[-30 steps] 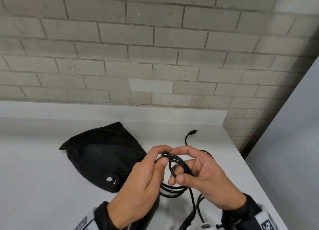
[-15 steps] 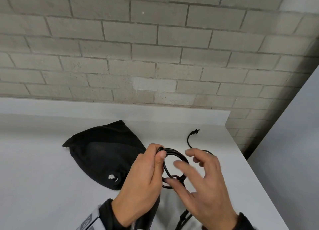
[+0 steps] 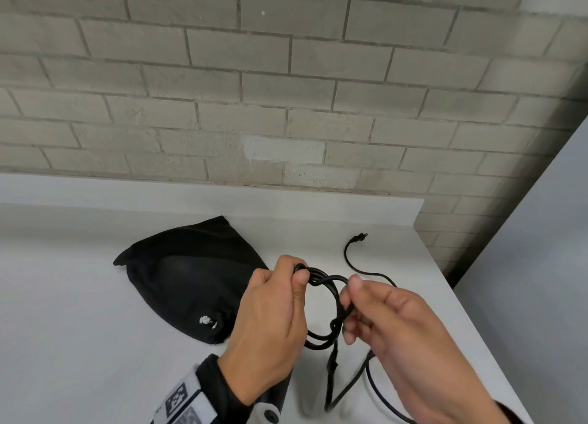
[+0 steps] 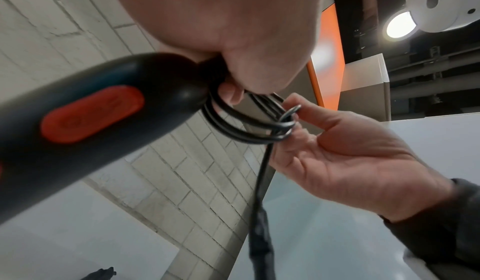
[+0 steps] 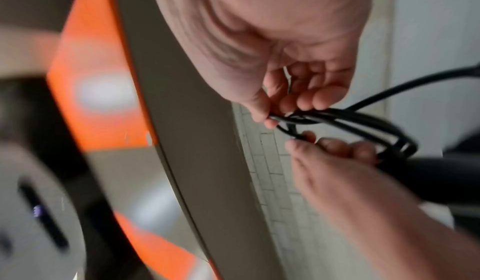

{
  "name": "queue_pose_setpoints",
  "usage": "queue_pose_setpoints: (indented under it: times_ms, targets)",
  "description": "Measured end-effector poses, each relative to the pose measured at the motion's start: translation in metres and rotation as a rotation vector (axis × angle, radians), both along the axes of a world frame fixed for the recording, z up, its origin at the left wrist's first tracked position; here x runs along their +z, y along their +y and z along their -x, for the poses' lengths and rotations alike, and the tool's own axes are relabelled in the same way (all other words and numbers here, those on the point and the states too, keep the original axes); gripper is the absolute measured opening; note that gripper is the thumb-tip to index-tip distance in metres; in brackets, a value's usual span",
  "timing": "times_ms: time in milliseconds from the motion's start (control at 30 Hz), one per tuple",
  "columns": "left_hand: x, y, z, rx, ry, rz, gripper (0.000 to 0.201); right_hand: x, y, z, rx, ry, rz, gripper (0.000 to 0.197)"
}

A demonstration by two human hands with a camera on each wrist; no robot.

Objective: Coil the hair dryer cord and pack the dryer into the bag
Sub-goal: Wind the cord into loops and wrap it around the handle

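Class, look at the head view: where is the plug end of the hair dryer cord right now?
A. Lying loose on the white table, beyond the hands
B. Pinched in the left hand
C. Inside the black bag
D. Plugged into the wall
A: the plug lies on the white table, beyond the left hand and right hand holding the coil, to the right of the black bag.

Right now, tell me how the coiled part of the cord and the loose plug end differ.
The coiled part is gathered into several loops; the loose plug end trails as a single strand.
The coiled part is held above the counter, the left hand gripping it and the right hand pinching it; the loose plug end lies untouched on the counter.
The coiled part is nearer the person; the plug end lies nearer the wall.
Both are black.
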State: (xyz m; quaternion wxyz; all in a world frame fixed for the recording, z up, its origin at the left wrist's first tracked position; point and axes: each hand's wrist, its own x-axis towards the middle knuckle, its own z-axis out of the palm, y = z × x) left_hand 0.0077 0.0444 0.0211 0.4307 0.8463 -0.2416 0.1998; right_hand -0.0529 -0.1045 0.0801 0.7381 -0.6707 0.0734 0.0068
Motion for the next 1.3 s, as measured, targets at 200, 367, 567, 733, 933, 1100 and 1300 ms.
queue_pose_setpoints:
  times_ms: [200,367,567,733,933,1100,1300]
  targets:
    - [0.000,-0.004,0.005,-0.029,-0.040,-0.011,0.031,-0.003,-0.014,-0.007,0.080,0.160,-0.389,0.039]
    - [0.000,-0.004,0.005,-0.100,0.028,0.059,0.031,-0.006,-0.021,0.004,0.171,-0.071,0.070,0.019]
    - [0.002,-0.011,0.006,-0.048,0.006,-0.046,0.029,-0.012,-0.012,0.009,-0.095,-0.200,0.242,0.025]
    - [0.002,-0.021,0.010,-0.032,-0.002,-0.074,0.029,-0.021,0.009,0.007,-0.317,-0.317,-0.023,0.017]
    - [0.005,-0.022,0.010,0.004,-0.055,-0.125,0.035,-0.024,0.012,0.003,-0.400,-0.249,-0.265,0.020]
    - [0.005,-0.020,0.005,0.056,-0.072,-0.105,0.031,-0.006,-0.004,0.008,-0.309,-0.121,-0.505,0.066]
    - [0.001,-0.018,0.000,-0.009,-0.039,-0.004,0.030,-0.001,-0.019,0.012,-0.070,-0.136,-0.672,0.078]
